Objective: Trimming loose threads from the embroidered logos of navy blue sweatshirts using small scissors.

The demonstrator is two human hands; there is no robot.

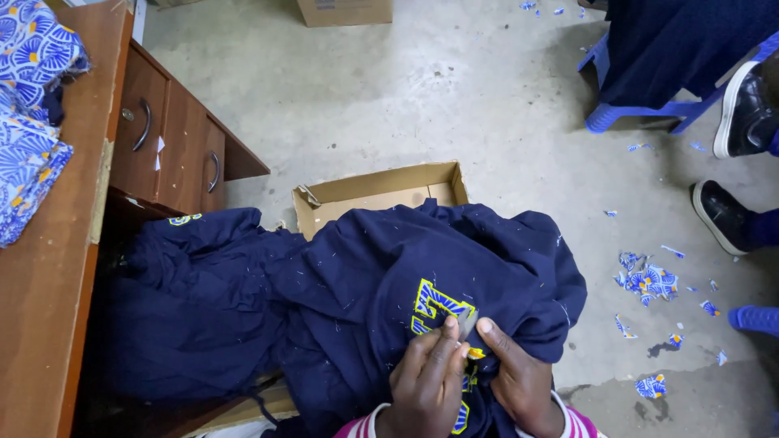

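A dark navy sweatshirt (357, 284) with blue and yellow stitched lettering (434, 304) lies bunched over my lap, flecked with bits of thread. My left hand (426, 381) pinches a small grey blade (468, 322) against the lettering. My right hand (519, 377) grips the cloth just right of the letters, thumb pressed near the blade. A yellow scrap (475, 354) sits between my two hands. Pink and white striped cuffs show at both wrists.
An open cardboard box (377, 195) stands behind the sweatshirt on the concrete floor. A wooden desk with drawers (166, 138) and folded blue patterned fabric (28, 97) is at left. Blue fabric scraps (649, 282) litter the floor. Another person's black shoes (722, 215) and a blue plastic chair (649, 109) are at right.
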